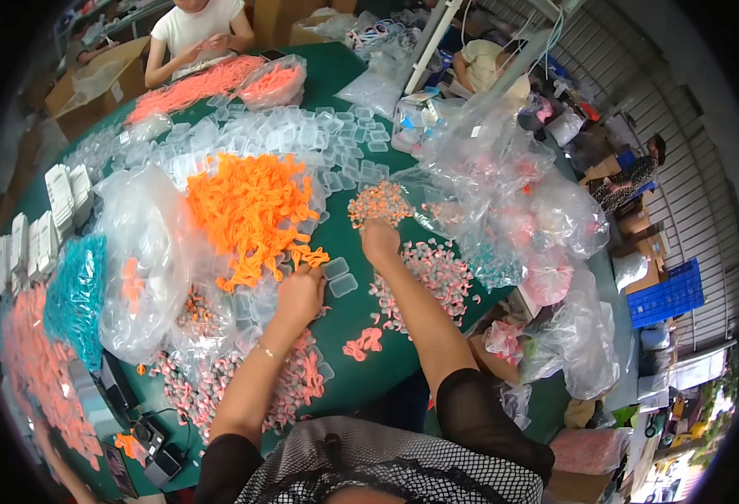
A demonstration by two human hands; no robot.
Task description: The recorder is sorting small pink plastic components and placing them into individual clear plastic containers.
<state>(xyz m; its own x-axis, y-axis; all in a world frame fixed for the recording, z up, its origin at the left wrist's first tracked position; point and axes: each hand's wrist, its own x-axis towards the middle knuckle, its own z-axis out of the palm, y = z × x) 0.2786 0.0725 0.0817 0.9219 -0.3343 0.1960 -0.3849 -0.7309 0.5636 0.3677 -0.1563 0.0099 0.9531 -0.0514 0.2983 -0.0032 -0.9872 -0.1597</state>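
Observation:
My left hand (pixel 302 290) is closed at the near edge of a heap of bright orange looped cords (pixel 252 210). A small orange cord bundle (pixel 309 255) sticks out at its fingertips and looks pinched there. To the right, my right hand (pixel 379 242) reaches into a pile of small orange and grey pieces (pixel 379 203); its fingertips are hidden among them. Two clear, flat plastic boxes (pixel 342 286) lie between my hands. A larger pile of pink and grey pieces (pixel 428 281) spreads beside my right forearm. Pink cord bundles (pixel 363 344) rest on the green table between my forearms.
Many clear plastic boxes (pixel 277 130) cover the table's far part. Filled clear bags (pixel 504 185) crowd the right side; another big bag (pixel 138 269) and a teal bundle (pixel 75 277) stand left. Across the table a person in white (pixel 197 34) handles pink cords (pixel 193 88).

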